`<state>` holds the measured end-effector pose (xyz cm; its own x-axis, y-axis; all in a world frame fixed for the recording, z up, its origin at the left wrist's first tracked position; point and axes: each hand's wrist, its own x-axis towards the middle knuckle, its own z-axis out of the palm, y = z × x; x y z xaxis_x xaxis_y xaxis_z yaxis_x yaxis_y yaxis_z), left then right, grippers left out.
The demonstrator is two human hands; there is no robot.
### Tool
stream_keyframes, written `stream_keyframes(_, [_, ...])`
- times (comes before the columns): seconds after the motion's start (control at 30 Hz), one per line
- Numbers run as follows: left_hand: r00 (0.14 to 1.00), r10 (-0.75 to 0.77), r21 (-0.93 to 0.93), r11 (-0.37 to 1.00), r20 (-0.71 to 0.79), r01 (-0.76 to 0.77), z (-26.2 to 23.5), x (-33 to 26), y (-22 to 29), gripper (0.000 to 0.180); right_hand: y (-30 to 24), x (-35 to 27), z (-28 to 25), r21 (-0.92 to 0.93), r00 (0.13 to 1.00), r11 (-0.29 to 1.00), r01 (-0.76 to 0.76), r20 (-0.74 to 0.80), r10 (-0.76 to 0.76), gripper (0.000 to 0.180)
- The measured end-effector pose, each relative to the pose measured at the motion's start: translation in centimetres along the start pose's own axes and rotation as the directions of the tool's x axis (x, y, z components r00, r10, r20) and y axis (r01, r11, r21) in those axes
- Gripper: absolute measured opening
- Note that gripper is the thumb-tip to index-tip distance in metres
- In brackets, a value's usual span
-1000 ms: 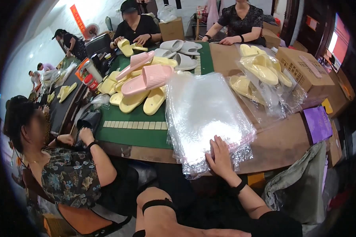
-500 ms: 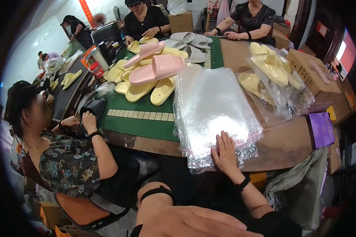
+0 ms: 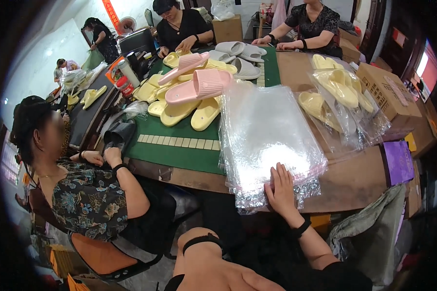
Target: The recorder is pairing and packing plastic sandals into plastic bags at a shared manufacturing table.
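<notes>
My right hand (image 3: 280, 190) lies flat, fingers spread, on the near edge of a thick stack of clear plastic bags (image 3: 264, 131) on the wooden table (image 3: 354, 182). It grips nothing. My left forearm, with a black band at the wrist (image 3: 202, 238), rises from the lower edge below the table's front. My left hand bends away past the band, so its fingers are hidden.
Pink slippers (image 3: 199, 86) and yellow slippers (image 3: 182, 110) are piled on a green mat (image 3: 179, 150), with grey slippers (image 3: 238, 51) behind. Bagged yellow slippers (image 3: 335, 92), cardboard boxes (image 3: 388, 89) and a purple box (image 3: 398, 162) sit at right. A seated person (image 3: 90, 194) works at left; two more sit across.
The view has shifted and drawn closer to the table. My right hand stays on the bag stack, and my left forearm has come up a little higher in the picture.
</notes>
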<state>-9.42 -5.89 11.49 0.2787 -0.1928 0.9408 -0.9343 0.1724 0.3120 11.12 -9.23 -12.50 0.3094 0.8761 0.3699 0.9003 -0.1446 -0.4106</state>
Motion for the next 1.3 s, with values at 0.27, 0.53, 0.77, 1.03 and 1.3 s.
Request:
stream_keyframes(0.27, [0.991, 0.057, 0.013, 0.998, -0.123, -0.055, 0.2, -0.3, -1.2, 0.063, -0.1, -0.1, -0.3, 0.004, 1.0, 1.0, 0.009, -0.009, -0.009, 0.055])
stream_keyframes(0.53, [0.88, -0.408, -0.378, 0.875, -0.243, 0.302, 2.4, 1.9, 1.0, 0.094, -0.5, -0.1, -0.3, -0.003, 1.0, 1.0, 0.008, 0.006, -0.008, 0.055])
stream_keyframes(0.77, [0.936, -0.075, -0.015, 0.997, -0.344, 0.074, 2.7, 2.0, 0.4, 0.092, 0.3, -0.1, 0.1, -0.018, 0.999, 1.0, 0.005, -0.032, -0.006, 0.053])
stream_keyframes(1.03, [0.951, -0.253, -0.058, 0.968, -0.178, 0.246, 0.6, 4.5, -0.2, 0.104, 0.0, -0.2, 0.2, -0.015, 0.999, 0.999, 0.032, -0.032, -0.032, 0.055])
stream_keyframes(1.3, [0.972, -0.216, -0.04, 0.976, -0.092, 0.213, 0.0, 4.9, -0.7, 0.109, -0.5, -0.1, 0.6, -0.018, 1.0, 1.0, 0.021, -0.007, -0.021, 0.056])
